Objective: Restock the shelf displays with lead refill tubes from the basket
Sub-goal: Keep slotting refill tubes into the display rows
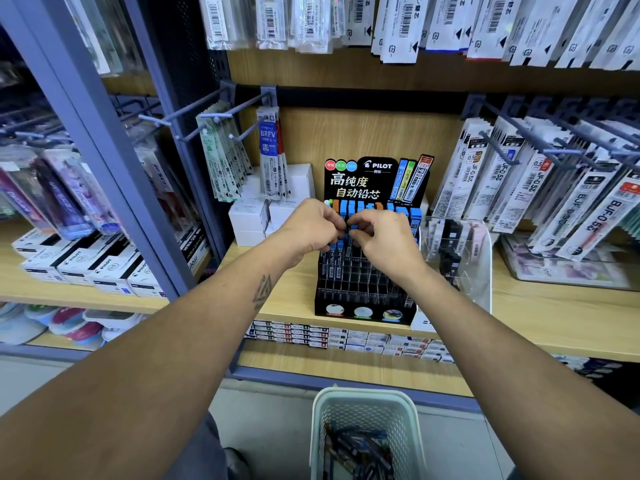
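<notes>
Lead refill tubes (333, 256) stand slotted at the display's (363, 292) ten o'clock; left hand (313, 228) and right hand (379, 237) pinch blue-capped ones, seemingly seating them.

Blue-capped lead refill tubes (350, 207) upright in black tiered display (363, 292), more heaped in pale basket (320, 431)

The shelf (540, 306) looks like smooth pale wood, the black display rack (363, 289) on it shiny plastic, the basket (367, 407) below it matt holey plastic.
</notes>
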Motion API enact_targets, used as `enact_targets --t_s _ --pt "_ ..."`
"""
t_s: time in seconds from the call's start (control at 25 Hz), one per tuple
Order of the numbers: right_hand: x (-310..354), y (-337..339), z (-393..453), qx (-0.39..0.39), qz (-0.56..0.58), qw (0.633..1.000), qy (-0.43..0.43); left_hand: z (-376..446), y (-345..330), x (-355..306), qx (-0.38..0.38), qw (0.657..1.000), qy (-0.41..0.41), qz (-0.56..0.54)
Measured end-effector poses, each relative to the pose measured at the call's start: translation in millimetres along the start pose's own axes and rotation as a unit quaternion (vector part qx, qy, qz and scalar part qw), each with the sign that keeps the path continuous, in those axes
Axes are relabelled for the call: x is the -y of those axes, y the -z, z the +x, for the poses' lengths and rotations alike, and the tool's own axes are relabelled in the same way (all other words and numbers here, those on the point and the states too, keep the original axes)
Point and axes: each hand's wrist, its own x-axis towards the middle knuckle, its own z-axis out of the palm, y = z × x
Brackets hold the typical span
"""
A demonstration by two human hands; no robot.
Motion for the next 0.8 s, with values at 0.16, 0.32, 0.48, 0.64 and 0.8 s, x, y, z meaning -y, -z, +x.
enact_targets --t_s 0.16,0.32,0.48,0.64,0.8 --pt "-2.3 -3.3 -0.4 0.019 -0.061 0.997 0.033 0.5 0.0 0.2 -0.005 1.0 0.0 -0.001" --pt "-1.9 -6.3 -0.3 0.038 -0.111 0.991 0.056 -0.4 0.2 -0.5 -0.005 1.0 -0.001 -0.015" --pt "-3.3 -6.2 0.3 0.037 -0.105 0.992 0.062 0.2 0.7 -0.7 -0.007 1.0 -0.003 -0.02" --pt "-3.4 -5.2 -0.8 0.041 -0.102 0.992 0.067 0.2 0.2 -1.2 -0.009 1.0 -0.003 -0.022" --pt "-1.9 0.9 -1.8 0.033 -0.098 0.993 0.063 -4.7 0.7 -4.4 -0.02 0.999 -0.006 -0.025"
